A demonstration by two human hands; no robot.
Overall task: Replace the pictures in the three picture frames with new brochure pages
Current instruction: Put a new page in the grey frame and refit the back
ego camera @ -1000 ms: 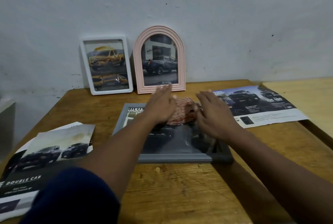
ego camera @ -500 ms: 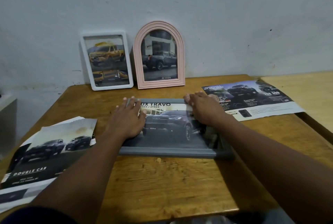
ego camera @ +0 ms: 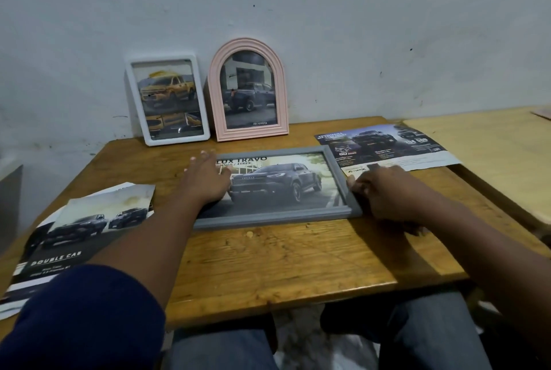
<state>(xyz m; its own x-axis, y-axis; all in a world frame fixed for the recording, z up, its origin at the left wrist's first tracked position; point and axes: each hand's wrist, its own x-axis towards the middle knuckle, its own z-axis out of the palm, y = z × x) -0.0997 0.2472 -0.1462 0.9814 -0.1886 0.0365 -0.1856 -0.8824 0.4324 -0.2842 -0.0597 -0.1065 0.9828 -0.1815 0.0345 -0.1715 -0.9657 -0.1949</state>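
A grey picture frame (ego camera: 277, 219) lies flat on the wooden table (ego camera: 283, 265), showing a dark pickup-truck page. My left hand (ego camera: 205, 182) rests flat on the frame's left end with straight fingers, covering that end. My right hand (ego camera: 384, 193) grips the frame's right edge, thumb on the rail and fingers curled beside it. A white frame (ego camera: 176, 140) with a yellow truck picture and a pink arched frame (ego camera: 249, 134) with a dark truck picture lean upright against the wall behind.
A brochure page (ego camera: 387, 146) lies at the back right, just beyond my right hand. Several loose brochure pages (ego camera: 80, 229) sit at the table's left edge. A lighter wooden table (ego camera: 492, 146) adjoins on the right. My knees are under the front edge.
A crumpled cloth that was between my hands on the frame is gone from view. My hands have spread apart to the frame's left and right ends.
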